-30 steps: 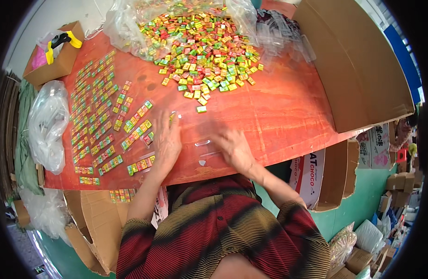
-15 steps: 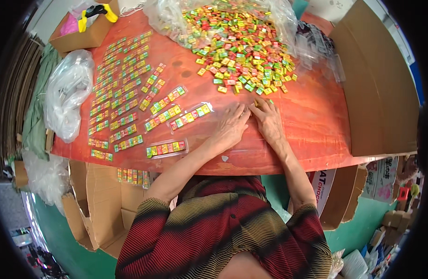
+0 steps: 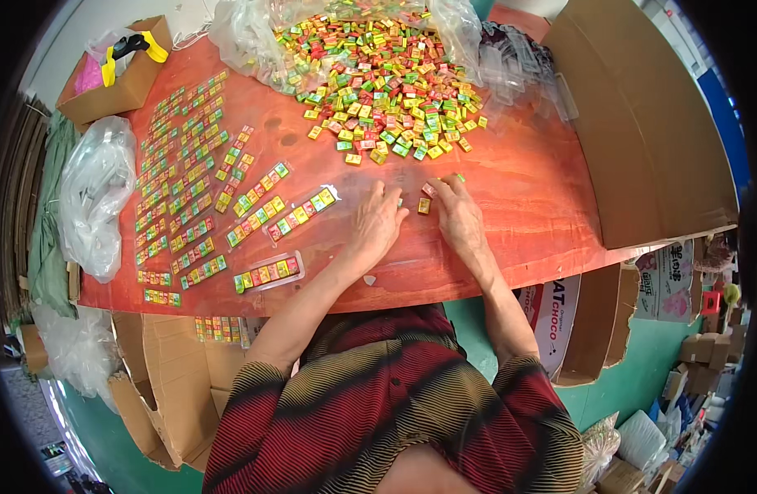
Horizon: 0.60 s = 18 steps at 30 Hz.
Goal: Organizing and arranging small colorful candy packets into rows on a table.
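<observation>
My left hand (image 3: 378, 224) is over the middle of the red table, fingers bent, with a small pale-green box (image 3: 399, 203) between thumb and forefinger. Close to its right, my right hand (image 3: 462, 216) curls its fingers down around small boxes at the tabletop. A reddish box (image 3: 429, 189) touches its thumb side and a green one (image 3: 461, 177) shows at the fingertips. Just below the thumb lies a yellow box (image 3: 424, 206). Left of my hands, a clear tray (image 3: 303, 212) holds a row of coloured boxes, and another filled tray (image 3: 268, 272) lies nearer the table edge.
Beyond my hands spreads a heap of small coloured boxes (image 3: 395, 99) from a clear plastic bag (image 3: 247, 45). Many filled trays (image 3: 181, 148) line the left side. A tall cardboard box (image 3: 642, 132) stands at right; an open carton (image 3: 181, 387) sits below the table.
My hands have moved apart, the left one leftward. Small boxes between them, hidden before, now show. The whole view has shifted slightly.
</observation>
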Available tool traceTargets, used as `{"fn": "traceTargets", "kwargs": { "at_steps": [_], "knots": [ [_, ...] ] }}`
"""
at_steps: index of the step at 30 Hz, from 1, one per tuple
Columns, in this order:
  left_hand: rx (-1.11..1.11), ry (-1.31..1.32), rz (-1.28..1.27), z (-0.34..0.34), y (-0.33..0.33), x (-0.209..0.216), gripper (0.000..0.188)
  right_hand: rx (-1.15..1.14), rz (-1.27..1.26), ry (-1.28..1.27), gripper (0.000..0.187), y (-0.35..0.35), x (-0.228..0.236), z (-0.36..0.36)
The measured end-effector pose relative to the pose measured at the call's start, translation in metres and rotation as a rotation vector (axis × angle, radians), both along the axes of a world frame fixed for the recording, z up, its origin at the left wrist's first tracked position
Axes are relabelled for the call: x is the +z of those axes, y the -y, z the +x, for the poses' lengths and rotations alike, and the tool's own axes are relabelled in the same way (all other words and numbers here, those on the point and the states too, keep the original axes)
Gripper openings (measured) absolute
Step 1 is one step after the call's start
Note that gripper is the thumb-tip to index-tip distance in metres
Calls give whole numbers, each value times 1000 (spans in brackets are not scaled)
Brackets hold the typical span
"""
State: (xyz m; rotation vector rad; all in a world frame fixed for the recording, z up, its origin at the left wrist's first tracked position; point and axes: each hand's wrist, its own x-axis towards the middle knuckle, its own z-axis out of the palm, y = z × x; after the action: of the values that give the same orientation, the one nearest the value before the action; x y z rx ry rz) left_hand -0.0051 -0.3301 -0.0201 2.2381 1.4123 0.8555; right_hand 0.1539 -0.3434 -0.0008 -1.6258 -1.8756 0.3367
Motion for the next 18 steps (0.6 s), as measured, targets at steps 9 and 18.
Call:
{"fn": "traceTargets", "kwargs": {
  "at_steps": [9,18],
  "knots": [
    [-32,16,-49,-13,-3,-6,23,35,-137,181,30,8,-4,-8],
    [-104,20,-108,-23,-2,-2,36,55,10,155,34,-1,-9,-3]
  ]
}}
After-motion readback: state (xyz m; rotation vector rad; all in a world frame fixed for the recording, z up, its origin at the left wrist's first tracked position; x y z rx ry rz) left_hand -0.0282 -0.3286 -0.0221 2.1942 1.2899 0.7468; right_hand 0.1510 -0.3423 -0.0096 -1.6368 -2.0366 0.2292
